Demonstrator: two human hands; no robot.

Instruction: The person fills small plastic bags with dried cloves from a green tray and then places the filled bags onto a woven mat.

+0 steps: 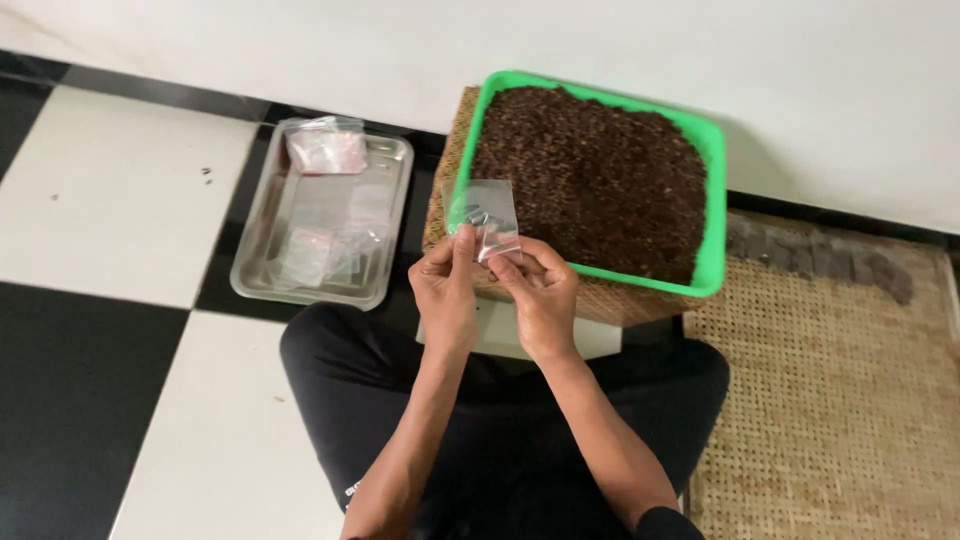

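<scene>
one clear bag (pixel 484 216) — upright, mouth down

Bare forearms, black trousers, dark right sleeve edge.

Soft, even indoor light is cast from above, a faint glare is seen on the steel tray (pixel 262 225), and focus is held throughout.

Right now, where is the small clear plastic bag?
In the head view, the small clear plastic bag is pinched between the left hand and right hand, over the near-left corner of the green tray.
</scene>
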